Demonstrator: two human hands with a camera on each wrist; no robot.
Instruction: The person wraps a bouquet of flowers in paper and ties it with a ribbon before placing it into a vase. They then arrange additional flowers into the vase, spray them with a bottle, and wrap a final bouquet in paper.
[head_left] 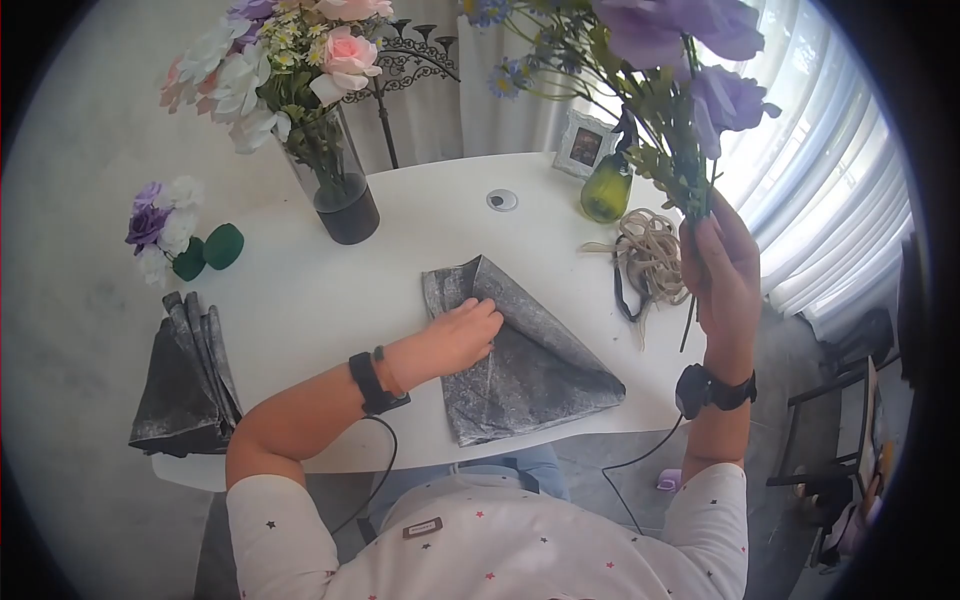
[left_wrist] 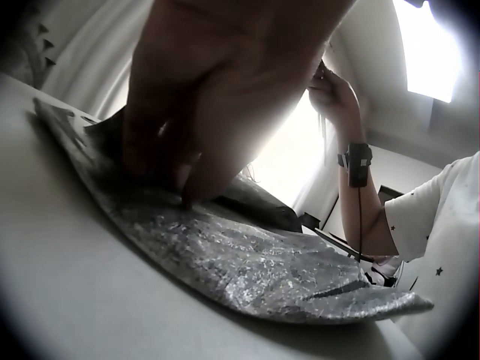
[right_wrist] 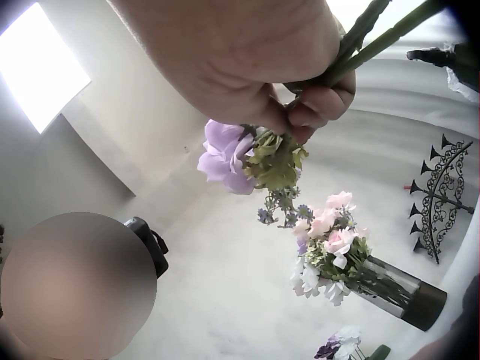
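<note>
My right hand [head_left: 725, 270] grips a bunch of artificial flowers by its green stems [right_wrist: 375, 49], raised over the table's right side. Large purple blooms [head_left: 735, 105] and small blue flowers top the bunch; cut stem ends stick out below the fist. My left hand [head_left: 455, 335], fingers curled, pinches a folded, mottled grey cloth [head_left: 530, 385] near its upper left part. The cloth lies at the front middle of the white table, one flap folded diagonally. In the left wrist view the fingertips press into the grey cloth [left_wrist: 225, 259], partly hidden by the hand.
A glass vase [head_left: 345, 205] of pink and white flowers stands at the back left. Farther left are a purple-and-white flower bunch [head_left: 165, 225] and another grey cloth [head_left: 180, 385]. A coil of cord [head_left: 650, 255], green bottle [head_left: 606, 190] and picture frame [head_left: 583, 145] sit at the right.
</note>
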